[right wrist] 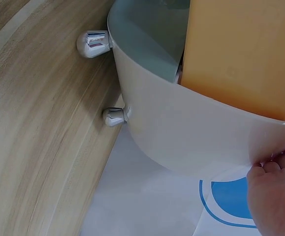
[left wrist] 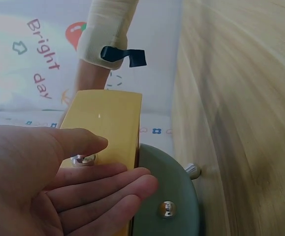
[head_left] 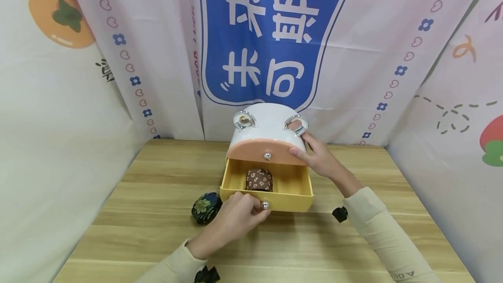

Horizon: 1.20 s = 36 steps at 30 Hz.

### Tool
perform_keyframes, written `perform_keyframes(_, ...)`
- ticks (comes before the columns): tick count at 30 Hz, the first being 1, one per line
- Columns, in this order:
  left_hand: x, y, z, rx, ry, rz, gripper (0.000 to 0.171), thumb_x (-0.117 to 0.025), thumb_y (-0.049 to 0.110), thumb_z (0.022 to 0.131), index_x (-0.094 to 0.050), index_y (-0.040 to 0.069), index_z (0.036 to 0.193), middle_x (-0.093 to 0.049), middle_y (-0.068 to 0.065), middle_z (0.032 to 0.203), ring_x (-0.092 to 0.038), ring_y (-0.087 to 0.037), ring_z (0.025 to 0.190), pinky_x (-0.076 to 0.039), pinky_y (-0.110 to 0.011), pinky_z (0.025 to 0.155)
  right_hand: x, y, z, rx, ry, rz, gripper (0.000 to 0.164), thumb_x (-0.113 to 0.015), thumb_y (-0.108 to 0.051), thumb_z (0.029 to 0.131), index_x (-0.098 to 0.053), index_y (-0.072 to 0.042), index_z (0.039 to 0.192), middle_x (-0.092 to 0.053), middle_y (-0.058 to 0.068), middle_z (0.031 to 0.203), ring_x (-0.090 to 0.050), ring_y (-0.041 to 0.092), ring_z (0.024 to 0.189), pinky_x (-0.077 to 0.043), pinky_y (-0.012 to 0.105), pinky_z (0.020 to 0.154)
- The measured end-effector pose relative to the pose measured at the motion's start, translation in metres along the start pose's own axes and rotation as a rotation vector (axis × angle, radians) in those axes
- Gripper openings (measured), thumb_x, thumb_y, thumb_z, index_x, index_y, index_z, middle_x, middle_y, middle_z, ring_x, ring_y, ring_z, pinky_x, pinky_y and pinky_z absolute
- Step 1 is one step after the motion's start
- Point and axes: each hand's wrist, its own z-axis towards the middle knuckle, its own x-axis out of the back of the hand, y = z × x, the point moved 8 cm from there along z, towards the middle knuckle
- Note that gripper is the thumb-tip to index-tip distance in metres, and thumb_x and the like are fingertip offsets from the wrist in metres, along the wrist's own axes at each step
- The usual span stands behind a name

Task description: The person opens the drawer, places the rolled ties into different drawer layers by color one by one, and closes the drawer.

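A small white storage box [head_left: 271, 119] with two chrome rings on top stands on the table, its yellow drawer [head_left: 291, 202] pulled out. My left hand [head_left: 237, 213] is at the drawer front, thumb and index finger around its round metal knob [left wrist: 83, 160]; the other fingers extend below. Inside the drawer sits a brown roll of flower-patterned fabric [head_left: 259, 179]. My right hand [head_left: 322, 158] holds the box's right upper side, thumb on the peach top front [head_left: 251, 150], fingers around the side near a ring. In the right wrist view, those fingers [right wrist: 280, 162] bend against the white shell.
Left of the drawer, a dark green bundle with a leaf pattern [head_left: 206, 208] lies on the wooden table [head_left: 157, 187]. A green lower front [left wrist: 154, 191] and metal feet [right wrist: 93, 44] show under the drawer. Printed curtains [head_left: 169, 77] hang behind and at the sides.
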Motion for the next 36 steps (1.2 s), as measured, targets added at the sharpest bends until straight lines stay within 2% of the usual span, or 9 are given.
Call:
perform_keyframes(5,0.002,-0.002,0.002,0.008,0.001,0.013,0.024,-0.068,0.039,0.088,-0.074,0.024,0.070,-0.070,0.011,0.063,-0.048,0.006,0.045,-0.042,-0.015,0.046,-0.005,0.021,0.007,0.007,0.017,0.008,0.070,-0.061,-0.045,0.092,-0.026,-0.033,0.151,-0.021,-0.004,0.161,-0.024,0.021,0.149,-0.025,0.051,0.119)
perform_keyframes(11,0.004,-0.005,0.008,0.018,0.014,0.020,0.029,-0.068,0.039,0.087,-0.069,0.025,0.062,-0.063,0.014,0.055,-0.045,0.003,0.042,-0.039,-0.018,0.042,-0.004,0.022,0.007,0.027,0.036,-0.001,0.069,-0.060,-0.052,0.090,-0.025,-0.041,0.149,-0.022,-0.008,0.161,-0.024,0.019,0.149,-0.025,0.050,0.119)
perform_keyframes(21,0.006,-0.010,0.024,0.003,0.064,0.036,0.045,-0.067,0.040,0.088,-0.051,0.024,0.048,-0.047,0.017,0.043,-0.037,0.003,0.039,-0.032,-0.019,0.038,-0.004,0.023,0.006,0.031,0.045,-0.002,0.069,-0.059,-0.053,0.091,-0.023,-0.042,0.149,-0.022,-0.009,0.160,-0.023,0.018,0.149,-0.025,0.049,0.119)
perform_keyframes(36,0.007,-0.024,0.051,0.018,0.112,0.007,0.039,-0.070,0.039,0.087,-0.059,0.023,0.052,-0.056,0.015,0.050,-0.044,0.001,0.042,-0.037,-0.018,0.042,-0.005,0.019,0.003,0.025,0.035,-0.013,0.068,-0.057,-0.053,0.092,-0.023,-0.040,0.150,-0.020,-0.011,0.161,-0.021,0.015,0.149,-0.025,0.049,0.119)
